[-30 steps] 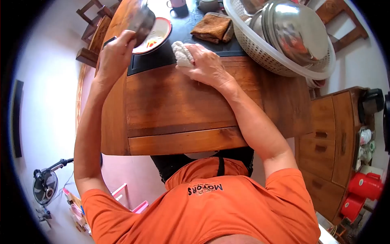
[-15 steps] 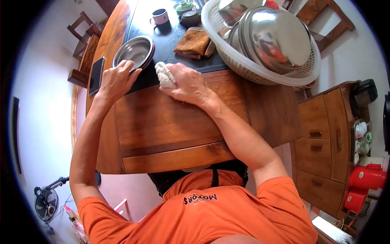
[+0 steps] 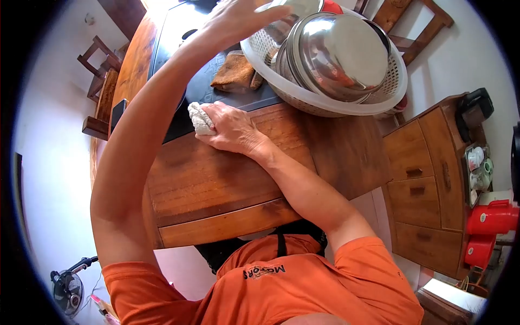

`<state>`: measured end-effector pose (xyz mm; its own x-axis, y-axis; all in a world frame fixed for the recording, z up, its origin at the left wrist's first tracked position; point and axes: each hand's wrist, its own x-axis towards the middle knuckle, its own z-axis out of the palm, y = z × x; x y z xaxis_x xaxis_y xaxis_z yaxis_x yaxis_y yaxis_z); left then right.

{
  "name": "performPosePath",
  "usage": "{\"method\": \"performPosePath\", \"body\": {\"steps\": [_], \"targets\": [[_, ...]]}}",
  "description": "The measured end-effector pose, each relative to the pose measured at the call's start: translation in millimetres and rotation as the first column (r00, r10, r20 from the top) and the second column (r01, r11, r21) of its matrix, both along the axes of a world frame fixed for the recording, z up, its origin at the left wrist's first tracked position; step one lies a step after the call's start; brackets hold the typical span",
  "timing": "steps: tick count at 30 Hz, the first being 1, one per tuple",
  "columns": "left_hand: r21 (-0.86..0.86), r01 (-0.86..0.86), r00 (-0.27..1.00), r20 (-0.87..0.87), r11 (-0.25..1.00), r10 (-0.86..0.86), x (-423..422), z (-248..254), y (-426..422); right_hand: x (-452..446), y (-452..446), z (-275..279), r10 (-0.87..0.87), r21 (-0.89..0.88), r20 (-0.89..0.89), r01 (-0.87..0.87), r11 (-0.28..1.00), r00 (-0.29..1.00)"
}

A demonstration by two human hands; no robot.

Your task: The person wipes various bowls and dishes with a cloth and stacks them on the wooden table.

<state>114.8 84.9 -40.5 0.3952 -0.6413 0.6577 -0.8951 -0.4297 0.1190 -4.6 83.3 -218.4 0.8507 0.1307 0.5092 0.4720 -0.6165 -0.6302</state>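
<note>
My left hand (image 3: 241, 19) is raised at the top, beside the near-left rim of the white basket (image 3: 336, 110), with its fingers apart and nothing seen in them. Stacked metal bowls (image 3: 346, 54) lie upside down in the basket. My right hand (image 3: 230, 127) is closed around a white cloth (image 3: 201, 119), resting at the edge between the dark mat (image 3: 179, 127) and the wooden table (image 3: 216, 179). A folded brown cloth (image 3: 234, 72) lies on the mat beyond it. My left forearm hides the bowl area on the mat.
A phone (image 3: 118, 112) lies at the table's left edge. Wooden chairs (image 3: 101, 65) stand at the left and at the upper right. To the right is a wooden cabinet (image 3: 422, 200), with red containers (image 3: 490, 218) beside it. A fan (image 3: 67, 291) stands at the lower left.
My left hand has let go of the metal bowl and reached up and right toward the basket. My right hand still holds the white cloth. The view has shifted to the right.
</note>
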Motion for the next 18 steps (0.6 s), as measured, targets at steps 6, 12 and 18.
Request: {"method": "performPosePath", "body": {"steps": [6, 12, 18], "targets": [[0.062, -0.119, 0.893, -0.429, 0.991, 0.134, -7.0, 23.4, -80.1, -0.4, -1.0, 2.6, 0.015, 0.04, 0.005, -0.015, 0.999, 1.0], [0.256, -0.143, 0.69, -0.667, 0.956, 0.282, -4.3, 32.5, -104.8, 2.4, 0.1, -4.6, 0.017, 0.08, 0.046, -0.02, 0.997, 0.999], [0.208, -0.074, 0.721, -0.664, 0.975, 0.196, 1.2, 25.4, -86.9, -0.3, -1.5, 2.6, 0.028, 0.017, -0.025, -0.028, 0.999, 0.999]]}}
